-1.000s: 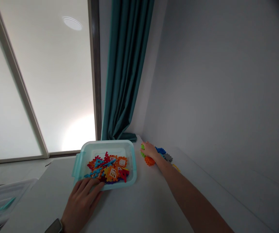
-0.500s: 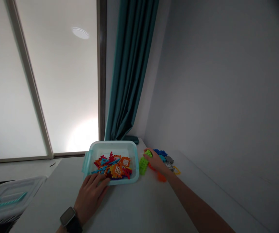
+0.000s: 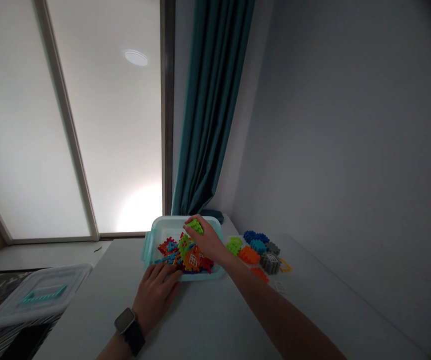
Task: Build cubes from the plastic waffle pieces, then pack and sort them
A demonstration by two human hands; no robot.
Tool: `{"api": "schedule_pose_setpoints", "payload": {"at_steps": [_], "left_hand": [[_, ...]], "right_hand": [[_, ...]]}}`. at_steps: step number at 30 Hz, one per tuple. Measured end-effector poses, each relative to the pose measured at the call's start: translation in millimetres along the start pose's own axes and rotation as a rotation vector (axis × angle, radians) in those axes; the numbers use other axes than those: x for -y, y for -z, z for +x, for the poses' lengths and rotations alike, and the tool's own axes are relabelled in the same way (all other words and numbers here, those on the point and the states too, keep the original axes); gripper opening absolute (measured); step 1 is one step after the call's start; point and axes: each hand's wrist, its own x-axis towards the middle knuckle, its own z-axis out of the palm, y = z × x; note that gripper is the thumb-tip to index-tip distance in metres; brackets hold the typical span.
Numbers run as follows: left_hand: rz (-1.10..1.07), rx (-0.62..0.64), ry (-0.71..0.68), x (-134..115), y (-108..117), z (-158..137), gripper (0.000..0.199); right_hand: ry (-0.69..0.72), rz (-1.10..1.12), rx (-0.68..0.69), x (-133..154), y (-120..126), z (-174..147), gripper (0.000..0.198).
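My right hand (image 3: pixel 208 241) is over the far part of a pale teal plastic storage box (image 3: pixel 156 226), its fingers closed round some lime green interlocking building pieces (image 3: pixel 194 226). Below it, a jumble of red, orange, blue and yellow interlocking pieces (image 3: pixel 170 248) lies in the box, with a green one (image 3: pixel 183 243) on top. My left hand (image 3: pixel 157 290), with a dark watch on the wrist, is closed over the near left rim; its fingertips reach just inside.
Right of the box on the white table (image 3: pixel 207 320) are sorted stacks: green (image 3: pixel 234 245), orange (image 3: pixel 249 255), dark blue (image 3: pixel 255 236), teal (image 3: pixel 259 246) and grey (image 3: pixel 270 263), beside a yellow piece (image 3: pixel 285 265). A clear lid (image 3: pixel 42 295) with a teal handle lies lower left. A wall borders the right.
My right hand has moved left from the green stack to over the box, carrying green pieces. A green piece now lies among those in the box. My left hand stays at the rim.
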Motion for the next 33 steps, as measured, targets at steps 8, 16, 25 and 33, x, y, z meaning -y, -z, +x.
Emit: {"api": "schedule_pose_setpoints", "payload": {"at_steps": [8, 16, 25, 33], "left_hand": [[0.006, 0.012, 0.016, -0.4, 0.0, 0.2, 0.021], [0.008, 0.015, 0.001, -0.3, 2.3, 1.7, 0.023], [0.060, -0.063, -0.056, 0.3, 0.5, 3.3, 0.025], [0.052, -0.056, -0.087, 2.0, 0.4, 4.5, 0.026]], "right_hand": [[0.048, 0.080, 0.061, -18.1, -4.5, 27.3, 0.023], [-0.013, -0.096, -0.022, -44.9, 69.7, -2.8, 0.030], [-0.252, -0.649, 0.002, -127.6, 126.4, -84.7, 0.045], [-0.256, -0.642, 0.060, -153.1, 122.7, -96.5, 0.032]]}}
